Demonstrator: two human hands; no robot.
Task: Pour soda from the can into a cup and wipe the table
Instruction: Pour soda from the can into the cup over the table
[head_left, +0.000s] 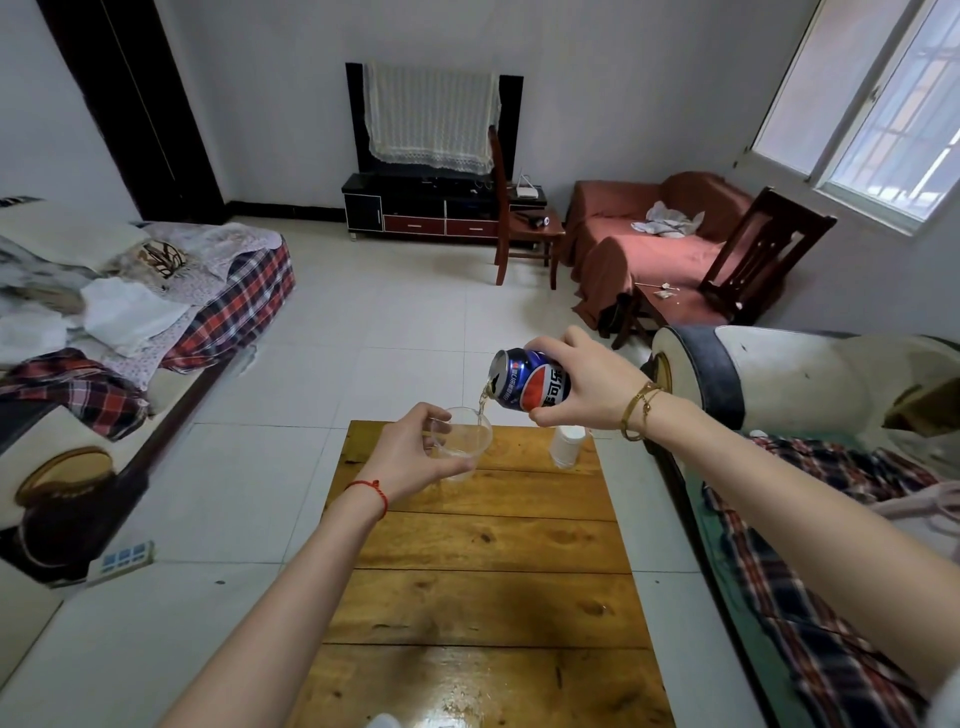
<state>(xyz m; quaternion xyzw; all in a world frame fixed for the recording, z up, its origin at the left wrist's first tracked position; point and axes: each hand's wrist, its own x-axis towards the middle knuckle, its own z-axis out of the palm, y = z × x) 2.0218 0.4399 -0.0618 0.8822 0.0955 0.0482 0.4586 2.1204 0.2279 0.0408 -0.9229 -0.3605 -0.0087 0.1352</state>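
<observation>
Cup (465, 441), clear plastic, sits at the far end of the wooden worktop (483, 571); my left hand (415, 457) curls its fingers (440, 427) round the wall, I judge to steady it against tipping. Soda (482, 408) streams into it from the can (530, 387), which my right hand (582, 384) grips tilted, mouth low over the rim. Farther right stands a white container (567, 446), untouched.
</observation>
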